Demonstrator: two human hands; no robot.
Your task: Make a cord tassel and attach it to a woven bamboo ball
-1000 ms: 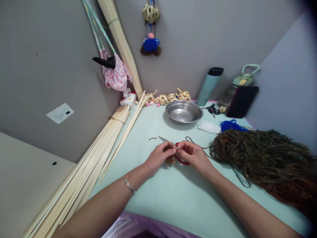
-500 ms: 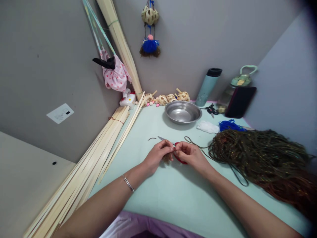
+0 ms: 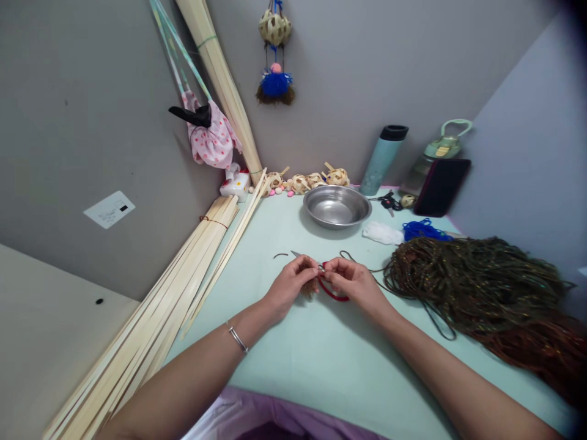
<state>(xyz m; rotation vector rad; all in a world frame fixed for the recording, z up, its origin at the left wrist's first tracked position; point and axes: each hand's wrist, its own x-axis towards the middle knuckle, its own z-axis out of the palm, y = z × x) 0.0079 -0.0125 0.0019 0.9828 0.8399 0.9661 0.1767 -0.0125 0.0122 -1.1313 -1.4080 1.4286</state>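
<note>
My left hand [image 3: 293,282] is closed around a small brown yarn tuft [image 3: 309,289], whose frayed strands hang below the fingers. Close beside it, my right hand [image 3: 349,280] pinches at the top of the tuft; what lies between its fingertips is too small to make out. Beneath both hands rest scissors with red handles [image 3: 336,297], the blade tip pointing out to the upper left. A short piece of dark cord [image 3: 280,255] lies left of the tip.
A metal bowl [image 3: 337,208] stands behind the hands. Dark yarn [image 3: 477,284] is heaped at right, near blue yarn [image 3: 424,230] and a white bundle [image 3: 382,233]. Wooden strips [image 3: 183,275] lie left. A tumbler [image 3: 384,160] and phone [image 3: 443,187] lean at the back.
The hands stay close together, with small finger shifts at the tuft. More of the red scissor handle shows under the right hand. The whole view has shifted slightly.
</note>
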